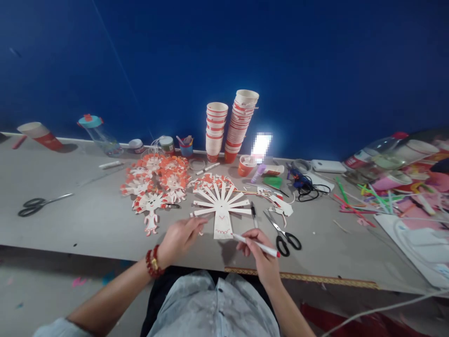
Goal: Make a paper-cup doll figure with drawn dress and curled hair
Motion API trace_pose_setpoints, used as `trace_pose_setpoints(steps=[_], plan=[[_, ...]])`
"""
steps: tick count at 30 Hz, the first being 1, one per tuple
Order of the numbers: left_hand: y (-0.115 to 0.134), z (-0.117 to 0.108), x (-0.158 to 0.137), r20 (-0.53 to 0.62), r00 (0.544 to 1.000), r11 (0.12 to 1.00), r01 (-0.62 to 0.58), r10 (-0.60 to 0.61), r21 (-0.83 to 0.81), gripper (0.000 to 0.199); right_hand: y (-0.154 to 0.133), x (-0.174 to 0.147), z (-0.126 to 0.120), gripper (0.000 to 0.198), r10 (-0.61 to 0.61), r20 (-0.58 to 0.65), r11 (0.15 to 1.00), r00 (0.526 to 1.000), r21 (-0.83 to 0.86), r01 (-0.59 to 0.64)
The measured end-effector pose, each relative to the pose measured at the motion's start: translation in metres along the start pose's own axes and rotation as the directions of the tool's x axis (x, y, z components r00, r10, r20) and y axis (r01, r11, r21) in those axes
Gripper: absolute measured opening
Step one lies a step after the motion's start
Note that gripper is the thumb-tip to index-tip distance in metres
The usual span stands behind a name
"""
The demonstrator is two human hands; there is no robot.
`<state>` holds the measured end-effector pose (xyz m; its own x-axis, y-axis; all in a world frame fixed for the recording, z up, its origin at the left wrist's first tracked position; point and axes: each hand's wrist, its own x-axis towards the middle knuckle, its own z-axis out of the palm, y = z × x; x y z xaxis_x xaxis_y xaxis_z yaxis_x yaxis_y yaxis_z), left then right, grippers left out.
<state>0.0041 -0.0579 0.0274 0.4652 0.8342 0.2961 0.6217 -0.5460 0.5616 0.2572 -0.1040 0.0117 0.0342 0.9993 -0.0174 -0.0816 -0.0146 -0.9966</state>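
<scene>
Head view: white marker (pixel 268 250) at a fan-topped paper cutout (pixel 222 223)

Right hand (pixel 261 260) has the marker pinched, tip by the cutout's lower right edge. The cutout lies on the table (pixel 105 220), just ahead of and between the hands. Left hand (pixel 179 239) looks loose and empty, left of it; can't tell if a fingertip touches. Seems mid-drawing to me, judging by the red wavy line (pixel 223 232) near the bottom. Next stroke probably calls for steadying the paper.
</scene>
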Motion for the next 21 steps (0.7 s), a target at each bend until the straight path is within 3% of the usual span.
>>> trace_pose_setpoints(steps=[3,7,9,13,21], plan=[[-0.018,-0.018,0.042,0.088,0.977,0.972,-0.206,0.197,0.113,0.035,-0.006,0.02,0.002,0.022,-0.039,-0.019,0.998,0.999,-0.056,0.038],[-0.038,-0.01,0.084,0.263,0.86,0.88,-0.469,0.437,0.071,0.031,-0.004,0.043,0.011,0.021,-0.069,-0.033,0.992,0.997,-0.106,0.065],[-0.048,0.0,0.091,0.294,0.836,0.863,-0.501,0.463,0.066,0.029,0.0,0.051,0.014,0.019,-0.081,-0.043,0.989,0.996,-0.13,0.075],[-0.065,0.014,0.087,0.304,0.829,0.859,-0.508,0.469,0.06,0.027,0.009,0.06,0.017,0.017,-0.129,-0.09,0.981,0.988,-0.156,0.114],[-0.071,0.017,0.08,0.37,0.804,0.848,-0.525,0.466,0.072,0.036,0.025,0.063,0.018,0.01,-0.156,-0.109,0.972,0.982,-0.192,0.133]])
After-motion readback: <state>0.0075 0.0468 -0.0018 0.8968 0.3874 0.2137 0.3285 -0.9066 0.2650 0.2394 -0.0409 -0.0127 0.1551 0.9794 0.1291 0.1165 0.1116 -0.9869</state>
